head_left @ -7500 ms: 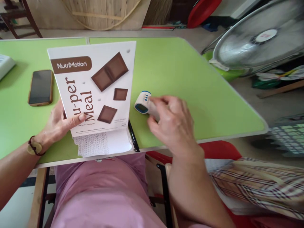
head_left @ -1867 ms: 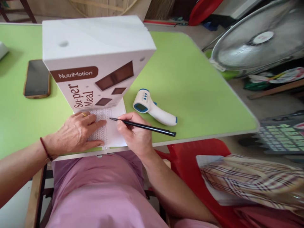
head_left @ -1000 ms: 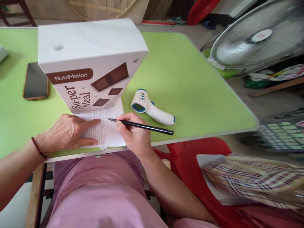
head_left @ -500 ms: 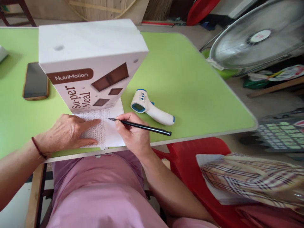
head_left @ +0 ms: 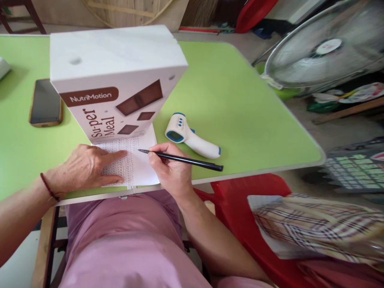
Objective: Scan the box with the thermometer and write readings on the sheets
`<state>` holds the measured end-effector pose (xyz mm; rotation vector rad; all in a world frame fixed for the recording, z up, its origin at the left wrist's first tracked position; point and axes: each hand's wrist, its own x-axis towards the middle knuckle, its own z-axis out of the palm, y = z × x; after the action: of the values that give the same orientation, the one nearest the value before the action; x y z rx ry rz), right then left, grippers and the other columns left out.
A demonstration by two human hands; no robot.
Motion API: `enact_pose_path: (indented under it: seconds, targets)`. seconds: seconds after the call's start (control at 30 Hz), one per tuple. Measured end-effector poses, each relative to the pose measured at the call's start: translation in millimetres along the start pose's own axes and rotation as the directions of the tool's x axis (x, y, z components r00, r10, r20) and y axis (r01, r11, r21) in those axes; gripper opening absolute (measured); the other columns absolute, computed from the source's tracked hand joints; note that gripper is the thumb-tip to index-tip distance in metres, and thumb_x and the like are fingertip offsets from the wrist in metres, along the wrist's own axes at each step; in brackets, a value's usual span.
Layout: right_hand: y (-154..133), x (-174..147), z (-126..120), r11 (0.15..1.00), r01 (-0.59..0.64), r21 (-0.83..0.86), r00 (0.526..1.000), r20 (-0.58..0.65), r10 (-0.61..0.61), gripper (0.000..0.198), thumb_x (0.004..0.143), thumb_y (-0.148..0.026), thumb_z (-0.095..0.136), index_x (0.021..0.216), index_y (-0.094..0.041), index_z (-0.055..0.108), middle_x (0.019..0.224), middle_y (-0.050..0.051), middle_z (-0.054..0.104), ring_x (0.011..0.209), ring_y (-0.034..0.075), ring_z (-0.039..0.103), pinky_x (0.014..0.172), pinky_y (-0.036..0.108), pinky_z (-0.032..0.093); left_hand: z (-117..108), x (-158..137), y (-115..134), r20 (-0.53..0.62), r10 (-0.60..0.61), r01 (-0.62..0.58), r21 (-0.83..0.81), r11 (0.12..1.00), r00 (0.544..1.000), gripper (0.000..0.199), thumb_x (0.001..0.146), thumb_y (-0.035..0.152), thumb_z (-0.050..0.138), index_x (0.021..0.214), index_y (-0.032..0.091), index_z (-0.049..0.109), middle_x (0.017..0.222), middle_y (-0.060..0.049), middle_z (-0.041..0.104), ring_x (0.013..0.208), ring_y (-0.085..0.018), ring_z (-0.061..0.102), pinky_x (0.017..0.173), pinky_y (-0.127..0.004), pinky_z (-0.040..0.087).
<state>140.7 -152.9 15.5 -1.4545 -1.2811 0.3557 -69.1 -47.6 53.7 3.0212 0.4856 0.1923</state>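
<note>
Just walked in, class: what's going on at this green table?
The person's right hand holds a slim black pen over a written-on white paper sheet. The left hand rests on the sheet. Beyond stands a tall white cardboard box; to its right, a white, gun-shaped plastic thermometer lies on the green table.

We see a light-green table (head_left: 240,104) with a pale rim. From left to right it carries part of a white object (head_left: 3,68), cut off by our view; a phone (head_left: 46,102) in a brown case; an upright white box (head_left: 117,82); a partly written sheet of paper (head_left: 144,166) at the box's foot; and a white-and-blue, gun-shaped thermometer (head_left: 192,140), lying down.
</note>
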Motion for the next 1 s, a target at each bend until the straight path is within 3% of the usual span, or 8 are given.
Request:
enact_pose_path:
  seconds: [0.23,0.53,1.0]
  targets:
    - [0.6,-1.1,1.1,0.999,0.014,-0.051,0.999,-0.044,-0.016,0.004,0.081,-0.022,0.059,0.078,-0.02,0.059,0.058,-0.006,0.056,0.044,0.008,0.045,0.044,0.021,0.039,-3.3,0.3,1.8,0.092,-0.051,0.052,-0.005,0.999,0.994,0.059,0.094,0.06,0.054,0.134,0.018,0.06,0.072,-0.006,0.069,0.065,-0.023,0.065,0.059,-0.029,0.042]
    - [-1.6,0.8,-0.6,0.994,0.012,-0.105,1.0,-0.003,-0.013,0.006,0.082,-0.024,0.057,0.076,-0.021,0.058,0.058,-0.006,0.057,0.045,0.008,0.046,0.046,0.022,0.041,1.2,0.1,-1.3,0.016,-0.024,0.024,-0.03,0.999,1.0,0.059,0.094,0.062,0.05,0.131,0.018,0.063,0.068,-0.006,0.067,0.061,-0.023,0.064,0.055,-0.029,0.041]
    - [-0.6,-0.7,-0.1,0.999,0.002,-0.045,1.0,-0.015,-0.002,0.009,0.084,-0.028,0.059,0.08,-0.02,0.06,0.059,-0.005,0.056,0.046,0.008,0.045,0.044,0.021,0.039,0.0,-0.6,-0.3,0.023,-0.023,0.023,-0.012,1.0,0.999,0.058,0.092,0.059,0.056,0.131,0.017,0.063,0.07,-0.006,0.069,0.063,-0.024,0.066,0.056,-0.03,0.041]
